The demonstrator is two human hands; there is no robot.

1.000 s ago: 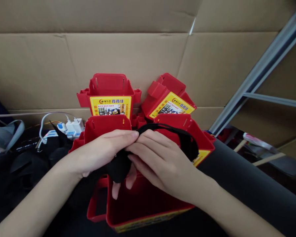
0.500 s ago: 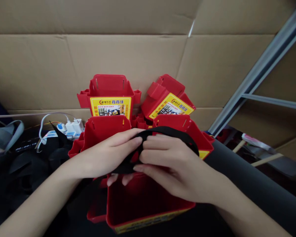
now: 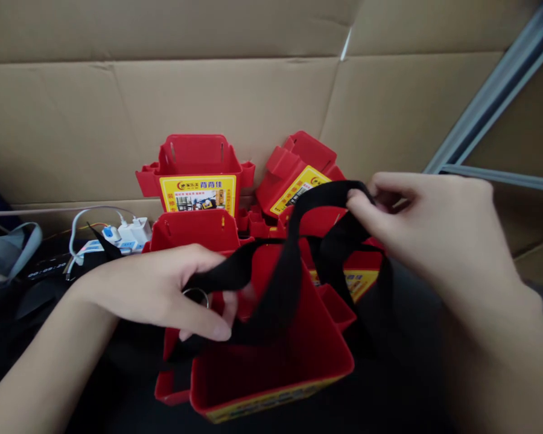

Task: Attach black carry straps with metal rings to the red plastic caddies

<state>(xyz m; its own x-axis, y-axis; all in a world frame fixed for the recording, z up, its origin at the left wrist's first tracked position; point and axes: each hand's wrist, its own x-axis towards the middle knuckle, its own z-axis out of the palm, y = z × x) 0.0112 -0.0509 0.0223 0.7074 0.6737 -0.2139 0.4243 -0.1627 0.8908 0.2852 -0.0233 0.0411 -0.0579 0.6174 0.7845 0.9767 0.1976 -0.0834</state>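
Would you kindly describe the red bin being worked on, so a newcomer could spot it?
Below the cardboard wall sits a cluster of red bins. It is the nearest red bin, open top facing the camera; unlike its neighbours, a black strap crosses it.

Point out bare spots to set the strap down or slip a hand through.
Free: the dark surface right of the nearest red box, below the right hand, and that box's hollow. Crowded: red boxes packed against the cardboard wall; chargers and cables behind the left hand, which grips the black strap.
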